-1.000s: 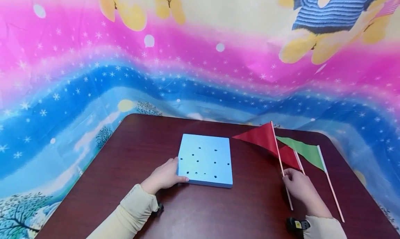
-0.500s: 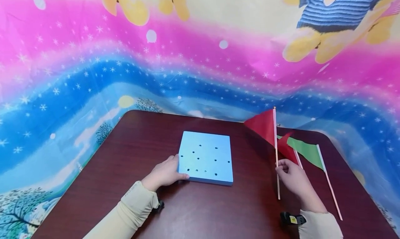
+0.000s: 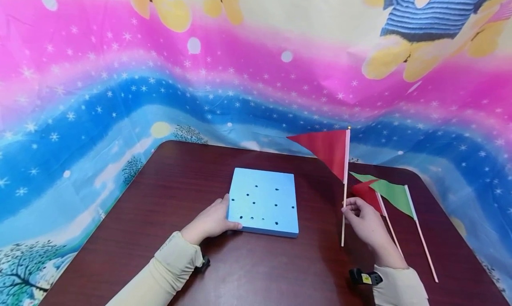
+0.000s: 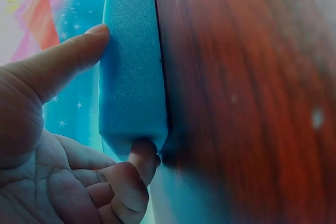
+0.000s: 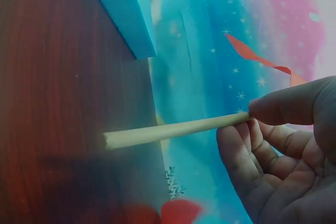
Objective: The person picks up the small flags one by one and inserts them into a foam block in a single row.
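Note:
A square blue foam block (image 3: 266,203) with several small holes in its top lies on the table. My left hand (image 3: 212,221) grips its near left corner. In the left wrist view the thumb (image 4: 79,56) rests at the block's upper edge and curled fingers press its side. My right hand (image 3: 366,219) pinches the wooden stick of a red pennant flag (image 3: 330,148) between thumb and fingers. The flag stands nearly upright, right of the block, its cloth pointing left. In the right wrist view the stick's bare lower end (image 5: 136,137) points toward the table.
Behind and right of my right hand lie a second red flag (image 3: 366,196) and a green flag (image 3: 394,195), the green one farther right. The dark wooden table (image 3: 272,275) ends at a patterned cloth backdrop (image 3: 248,84).
My right hand has lifted the red flag, moved it left toward the block and turned it more upright. The left hand has stayed on the block.

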Demonstrator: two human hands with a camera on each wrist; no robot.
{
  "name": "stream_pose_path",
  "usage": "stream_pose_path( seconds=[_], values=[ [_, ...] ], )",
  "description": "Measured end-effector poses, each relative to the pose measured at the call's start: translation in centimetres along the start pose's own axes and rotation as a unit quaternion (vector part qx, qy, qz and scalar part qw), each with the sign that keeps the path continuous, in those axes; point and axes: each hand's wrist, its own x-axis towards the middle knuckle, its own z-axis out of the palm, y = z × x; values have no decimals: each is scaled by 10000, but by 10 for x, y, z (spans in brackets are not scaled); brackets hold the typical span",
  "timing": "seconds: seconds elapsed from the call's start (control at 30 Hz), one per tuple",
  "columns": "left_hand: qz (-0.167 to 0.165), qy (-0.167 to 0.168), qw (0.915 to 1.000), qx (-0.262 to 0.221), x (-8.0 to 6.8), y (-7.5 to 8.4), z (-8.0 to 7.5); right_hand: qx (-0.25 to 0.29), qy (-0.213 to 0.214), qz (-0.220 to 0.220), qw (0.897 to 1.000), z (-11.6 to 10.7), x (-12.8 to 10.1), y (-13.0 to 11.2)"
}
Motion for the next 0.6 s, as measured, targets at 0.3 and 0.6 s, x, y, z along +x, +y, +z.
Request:
stream_pose_path(
  seconds=[0.3, 0.6],
  values=[
    [-99, -154, 9998, 8, 3, -2, -2, -22, -52, 34, 10000, 2, -1, 0],
    [-181, -178, 9997, 41, 3, -1, -2, 206, 174, -260, 9993, 7, 1, -14]
  ],
)
